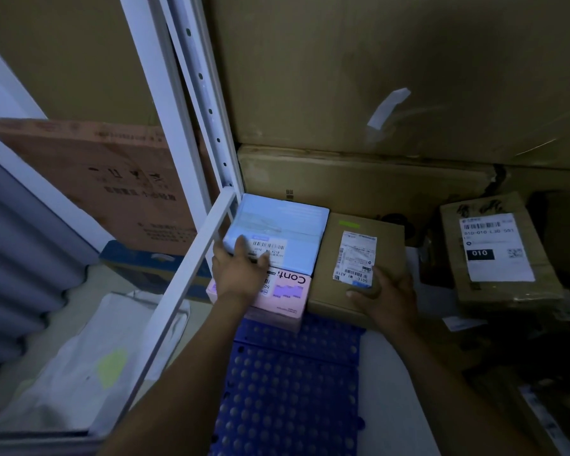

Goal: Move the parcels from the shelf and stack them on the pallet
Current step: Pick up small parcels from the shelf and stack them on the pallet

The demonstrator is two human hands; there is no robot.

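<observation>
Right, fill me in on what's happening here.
A person is stacking parcels on a blue perforated plastic pallet. The left hand lies flat on a pale blue box stacked on a pink box. The right hand sits on the near corner of a brown cardboard box with a white label, beside them.

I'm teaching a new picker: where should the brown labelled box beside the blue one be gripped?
Grip the brown box probably at its near-right corner, from the front: it lies flat, the blue box sits against its left side, a large carton close behind.
</observation>
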